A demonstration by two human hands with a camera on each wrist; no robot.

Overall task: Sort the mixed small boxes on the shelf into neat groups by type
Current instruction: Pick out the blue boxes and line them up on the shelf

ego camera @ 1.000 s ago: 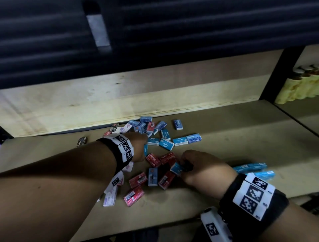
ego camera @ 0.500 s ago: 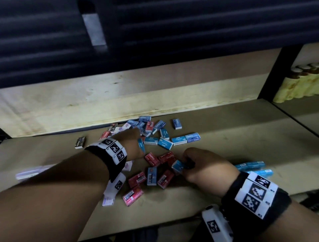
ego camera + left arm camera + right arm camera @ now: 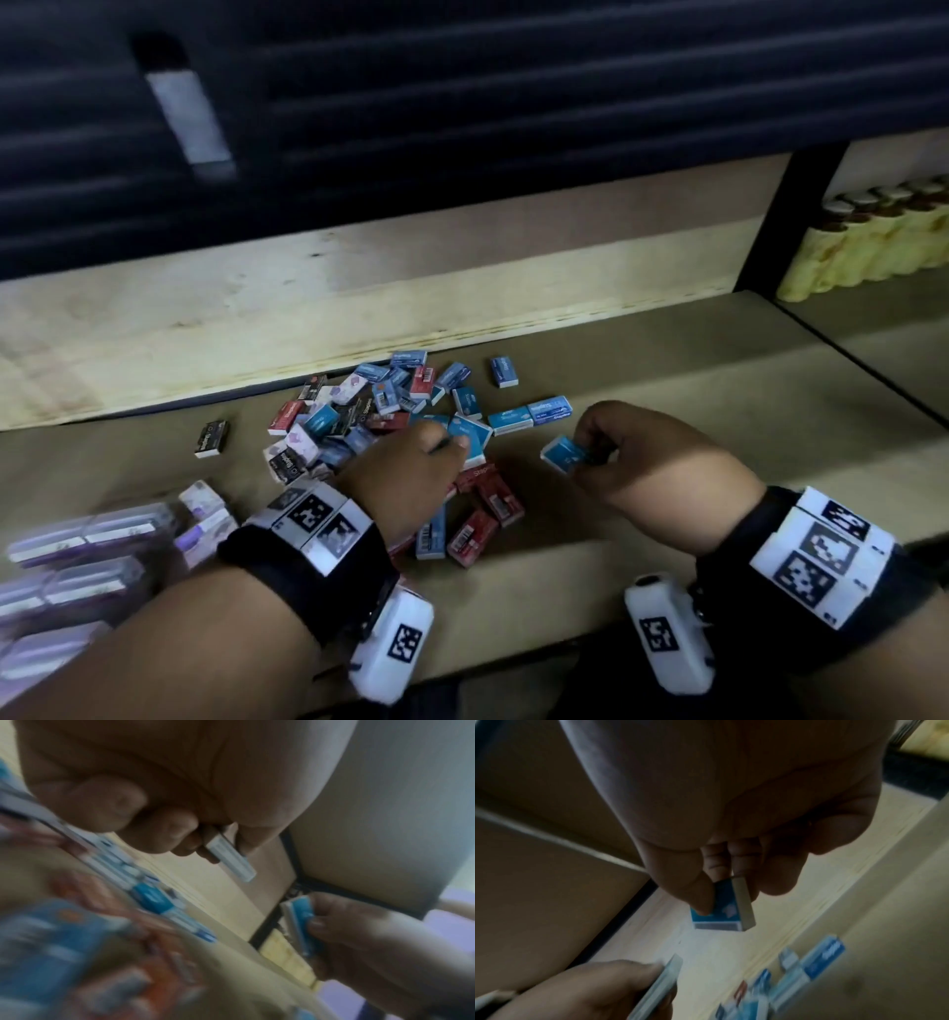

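Both hands have risen off the mixed pile: the right hand pinches a blue box above the shelf, and the left hand pinches another blue box, so blue ones are being gathered.

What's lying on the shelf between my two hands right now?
In the head view, bare shelf separates the left hand and the right hand. Each hand pinches a blue box: left, right.

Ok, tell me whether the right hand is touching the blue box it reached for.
Touching. The right wrist view shows the right hand pinching the blue box clear of the shelf.
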